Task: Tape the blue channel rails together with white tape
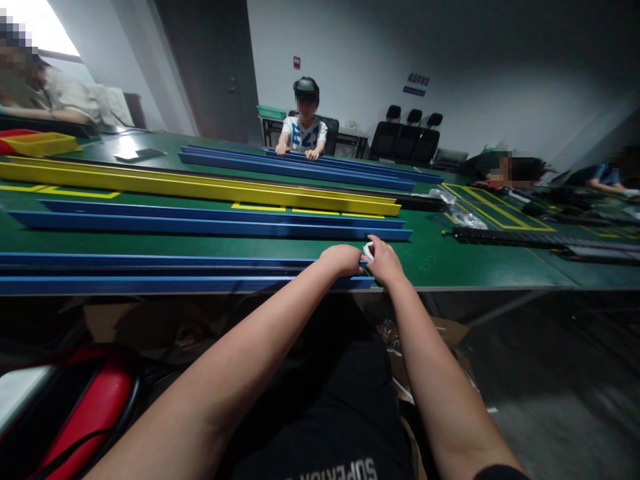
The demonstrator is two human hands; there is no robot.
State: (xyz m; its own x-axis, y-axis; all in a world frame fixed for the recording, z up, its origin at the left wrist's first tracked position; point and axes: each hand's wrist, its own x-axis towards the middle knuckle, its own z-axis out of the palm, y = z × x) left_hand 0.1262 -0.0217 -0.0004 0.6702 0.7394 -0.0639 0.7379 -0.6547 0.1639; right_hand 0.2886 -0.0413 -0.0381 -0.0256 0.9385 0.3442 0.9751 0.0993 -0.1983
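Observation:
A pair of long blue channel rails [165, 285] lies along the table's near edge. My left hand [343, 260] is over their right end, its fingers bent down and closed, partly hidden behind the wrist. What those fingers pinch I cannot make out. Right beside it, my right hand [386, 263] is closed around a small white ring-shaped thing [369, 251], just past the end of the rails. The two hands almost touch. Farther in lies another pair of blue rails [215, 225], ending just beyond my hands.
A long yellow rail [200, 190] crosses the green table [465, 263] beyond the blue ones. More blue rails [300, 170] lie before a seated person [304, 130] opposite. Dark strips [510, 239] and clear plastic [463, 213] are at right. A red chair [95, 407] stands lower left.

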